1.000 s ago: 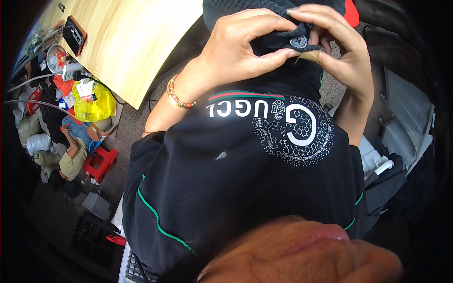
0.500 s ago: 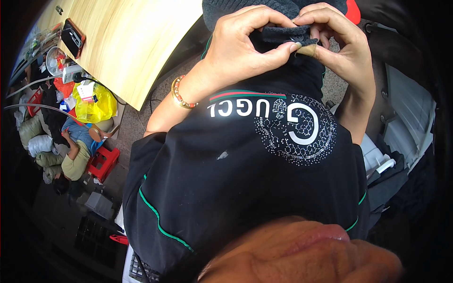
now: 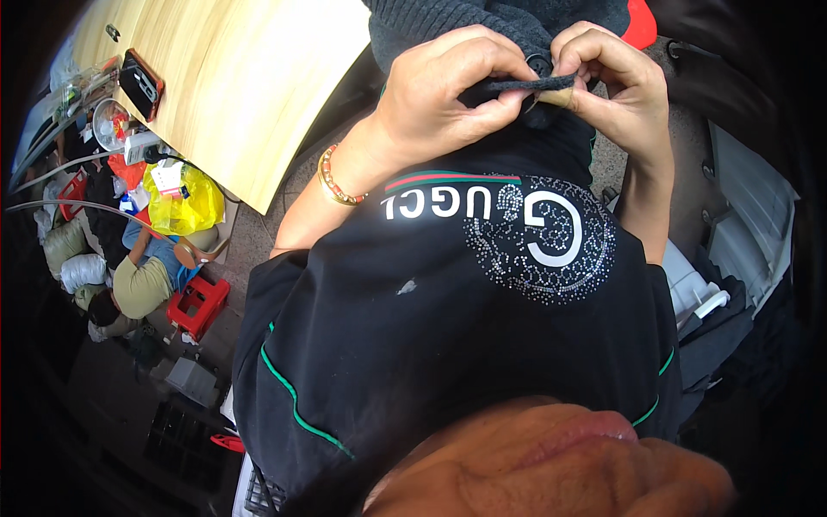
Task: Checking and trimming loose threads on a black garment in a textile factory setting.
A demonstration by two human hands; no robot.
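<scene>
Both hands are raised at the top of the view over a dark grey ribbed knit garment [image 3: 431, 24]. My left hand [image 3: 452, 90] pinches a narrow edge of the knit between thumb and fingers. Close beside it, my right hand [image 3: 624, 95] is closed on the other end of that edge. A tan wrap [image 3: 556, 97] shows at the tip of my right thumb. Between the hands, just above the pinched edge, is a dark round button [image 3: 539, 65]. Whether a needle or thread is in the right fingers is too small to tell.
On the left stands a light wooden table [image 3: 250, 77] with a phone-like device [image 3: 142, 84] at its edge. Beyond are a yellow plastic bag [image 3: 185, 202], a red stool [image 3: 198, 308] and a person [image 3: 142, 284] bent over. White plastic panels [image 3: 693, 289] are at the right.
The knit edge has turned from a folded, open view to edge-on, and the button above it now shows. My right hand has shifted slightly down and left. The person at left has bent lower.
</scene>
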